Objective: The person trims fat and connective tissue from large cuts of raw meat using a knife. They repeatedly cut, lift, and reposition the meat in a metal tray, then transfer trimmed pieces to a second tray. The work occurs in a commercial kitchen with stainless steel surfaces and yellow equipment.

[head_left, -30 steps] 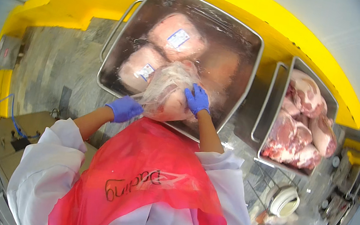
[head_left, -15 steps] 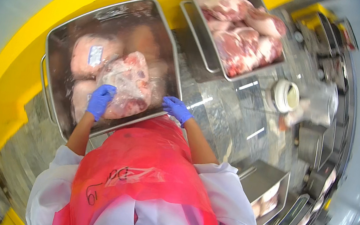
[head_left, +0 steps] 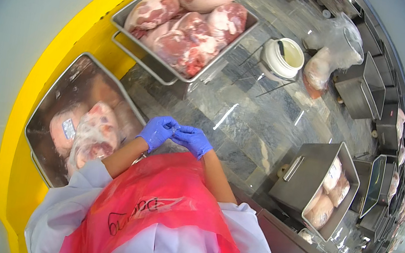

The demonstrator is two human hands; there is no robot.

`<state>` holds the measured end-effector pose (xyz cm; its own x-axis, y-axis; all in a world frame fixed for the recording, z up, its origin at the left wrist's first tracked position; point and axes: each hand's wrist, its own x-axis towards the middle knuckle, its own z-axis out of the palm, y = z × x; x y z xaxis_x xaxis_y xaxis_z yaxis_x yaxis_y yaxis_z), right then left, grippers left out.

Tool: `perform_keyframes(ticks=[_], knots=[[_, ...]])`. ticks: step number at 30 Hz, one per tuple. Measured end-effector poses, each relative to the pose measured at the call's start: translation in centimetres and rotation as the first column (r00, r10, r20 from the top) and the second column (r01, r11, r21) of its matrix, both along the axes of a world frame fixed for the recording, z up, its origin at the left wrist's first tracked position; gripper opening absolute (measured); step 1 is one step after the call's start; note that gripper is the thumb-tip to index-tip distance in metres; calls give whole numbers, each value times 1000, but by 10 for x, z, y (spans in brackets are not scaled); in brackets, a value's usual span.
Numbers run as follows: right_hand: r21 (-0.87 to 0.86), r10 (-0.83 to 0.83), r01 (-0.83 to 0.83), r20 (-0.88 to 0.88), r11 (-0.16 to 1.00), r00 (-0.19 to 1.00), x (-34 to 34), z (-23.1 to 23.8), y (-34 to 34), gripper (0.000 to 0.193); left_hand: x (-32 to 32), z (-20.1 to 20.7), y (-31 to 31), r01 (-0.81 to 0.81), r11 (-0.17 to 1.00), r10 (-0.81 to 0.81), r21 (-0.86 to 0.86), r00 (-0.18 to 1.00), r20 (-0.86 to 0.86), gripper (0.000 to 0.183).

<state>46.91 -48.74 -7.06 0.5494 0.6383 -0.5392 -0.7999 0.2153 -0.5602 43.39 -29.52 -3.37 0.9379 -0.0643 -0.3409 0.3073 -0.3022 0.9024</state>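
In blue gloves, my left hand [head_left: 157, 132] and my right hand [head_left: 192, 141] meet in front of the red apron [head_left: 160, 184], fingertips against fingertips. Both are closed in a pinch, and whatever may lie between the fingers is too small to make out. Left of them stands a metal tub [head_left: 46, 123] holding meat in clear plastic bags. The nearer bagged piece [head_left: 99, 133] rests against another bagged piece [head_left: 64, 129] with a white label. Beyond my hands, a second metal tub [head_left: 124, 16] is heaped with large bare cuts of meat [head_left: 192, 32].
A white bucket [head_left: 282, 59] sits on a wire stand over the grey tiled floor [head_left: 235, 127]. Beside it hangs a clear plastic bag [head_left: 338, 47]. At right stands a metal tub [head_left: 303, 171] with bagged meat, and more tubs line that side. A yellow barrier [head_left: 20, 148] runs along the left.
My view has swung to the right. My left hand has left the bagged meat and my right hand the tub's rim; both have come together before the apron.
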Motion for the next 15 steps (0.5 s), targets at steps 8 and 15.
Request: perform_keyframes(ticks=[8,15], knots=[[-98,-99,96,-28,991,995,81,0,-131,23,114,46,-116,237,890,-298,389,949,104,29],[-67,-312,308,-60,949,948,162,-4,-207,22,184,4,-124,245,945,-213,216,963,-164,30]])
